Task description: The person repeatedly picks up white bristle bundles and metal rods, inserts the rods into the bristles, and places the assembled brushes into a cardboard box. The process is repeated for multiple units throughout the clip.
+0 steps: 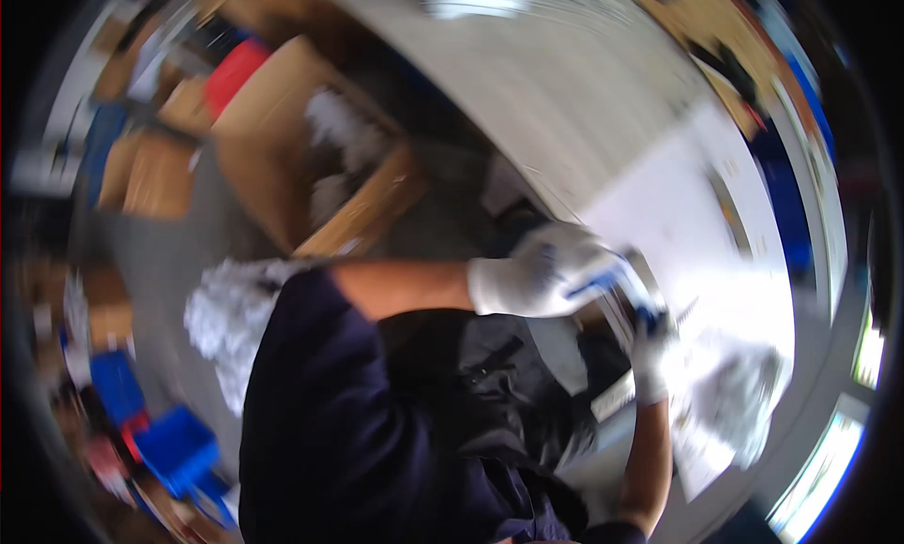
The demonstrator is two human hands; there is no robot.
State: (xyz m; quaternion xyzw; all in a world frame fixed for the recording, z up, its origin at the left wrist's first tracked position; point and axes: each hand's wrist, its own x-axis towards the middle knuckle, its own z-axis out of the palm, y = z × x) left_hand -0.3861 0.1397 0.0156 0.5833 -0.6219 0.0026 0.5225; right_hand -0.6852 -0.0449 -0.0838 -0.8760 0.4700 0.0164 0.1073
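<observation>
Left hand (551,273) and right hand (653,358), both white-gloved, met around a blurred greyish object (646,267) at the white work surface's (673,191) edge; finger closure couldn't be told through the blur.

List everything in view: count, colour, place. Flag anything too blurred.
worktable: one, grey and white, upper centre to right
narrow item: one, greyish, on the table; blurred
crumpled plastic: one heap, whitish, table's near end
large open carton: one, brown, upper left, pale filling inside
smaller cartons: several, brown, far left
red item: one, behind the large carton
pale bundle: one, whitish, left of the sleeve
blue bins: at least two, lower left
handled item: count unclear, greyish, between the hands; blurred
left hand: one, white glove, centre
right hand: one, white glove, right of centre
</observation>
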